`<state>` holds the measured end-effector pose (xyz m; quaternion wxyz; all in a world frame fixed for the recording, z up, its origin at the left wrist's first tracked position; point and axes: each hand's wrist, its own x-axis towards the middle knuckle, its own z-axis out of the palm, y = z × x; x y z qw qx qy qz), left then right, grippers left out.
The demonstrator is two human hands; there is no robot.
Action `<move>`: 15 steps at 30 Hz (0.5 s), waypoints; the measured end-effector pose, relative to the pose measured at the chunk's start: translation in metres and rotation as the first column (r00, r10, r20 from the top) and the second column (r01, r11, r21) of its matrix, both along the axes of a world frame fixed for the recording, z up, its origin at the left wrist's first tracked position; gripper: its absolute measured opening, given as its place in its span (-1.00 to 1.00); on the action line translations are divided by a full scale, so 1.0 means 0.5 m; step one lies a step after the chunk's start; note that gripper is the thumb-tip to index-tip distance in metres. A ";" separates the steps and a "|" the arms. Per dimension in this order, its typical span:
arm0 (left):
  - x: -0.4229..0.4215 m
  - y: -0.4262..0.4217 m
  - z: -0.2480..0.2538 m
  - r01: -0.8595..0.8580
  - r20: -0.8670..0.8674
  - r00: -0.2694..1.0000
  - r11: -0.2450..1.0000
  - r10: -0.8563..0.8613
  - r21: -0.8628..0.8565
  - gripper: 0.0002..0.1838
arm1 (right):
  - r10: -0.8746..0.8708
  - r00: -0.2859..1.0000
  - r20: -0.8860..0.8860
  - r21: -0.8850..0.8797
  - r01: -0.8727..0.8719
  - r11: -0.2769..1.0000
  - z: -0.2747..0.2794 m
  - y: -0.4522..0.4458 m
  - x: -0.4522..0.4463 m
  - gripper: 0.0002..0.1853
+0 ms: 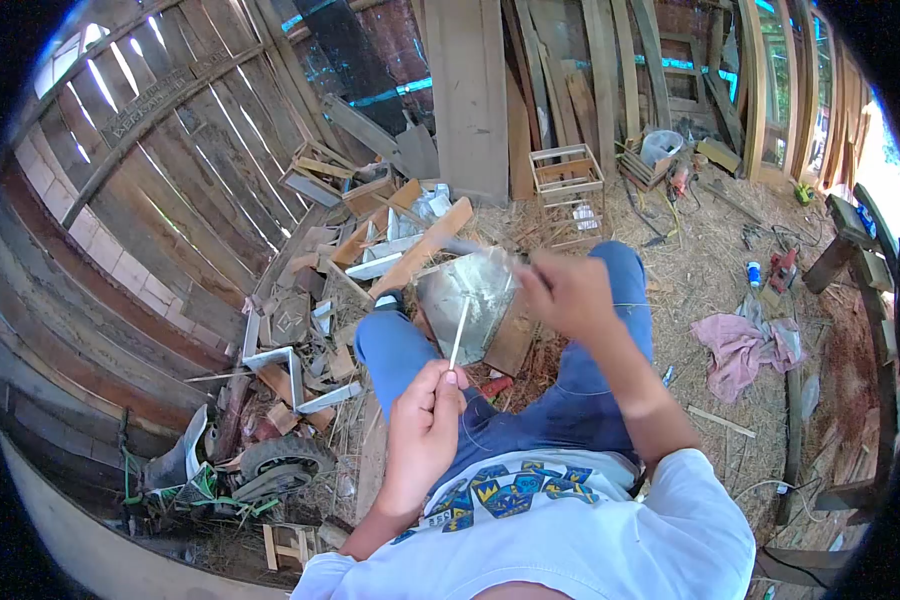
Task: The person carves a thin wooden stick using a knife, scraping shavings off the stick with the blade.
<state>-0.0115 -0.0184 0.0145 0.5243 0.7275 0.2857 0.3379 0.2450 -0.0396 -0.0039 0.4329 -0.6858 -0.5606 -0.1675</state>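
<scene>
Left hand: its grip is closed around the lower end of a thin wooden stick (460, 335); the left hand (430, 408) is near the lap.
Stick: tilted, its upper end over a flat gray-topped block (450, 298) between the knees.
Right hand: the right hand (570, 292) has its grip curled around a motion-blurred tool (467, 247), type unclear.
Floor: a pink cloth (732, 352) lies at the right, a wheel (288, 460) at the left.
</scene>
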 end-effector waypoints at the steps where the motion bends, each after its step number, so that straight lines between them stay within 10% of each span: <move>1: -0.002 0.001 -0.001 0.008 0.001 1.000 0.999 -0.008 -0.050 -0.80 | -0.002 1.000 0.005 -0.002 0.002 1.000 -0.004 -0.005 0.009 -0.64; 5: 0.008 0.007 0.008 -0.031 -0.003 1.000 0.990 0.030 -0.137 -0.83 | 0.175 0.977 -0.123 0.056 -0.169 0.984 0.004 -0.020 -0.024 -0.63; 10: 0.010 -0.011 0.022 0.016 0.002 1.000 0.984 -0.016 -0.178 -0.83 | 0.400 0.906 0.140 0.007 -0.405 0.914 0.012 -0.048 -0.084 -0.64; 15: 0.008 -0.014 0.024 0.053 -0.028 0.998 0.979 -0.059 -0.196 -0.84 | 0.052 0.992 -0.112 0.076 -0.043 0.996 0.006 -0.009 0.012 -0.68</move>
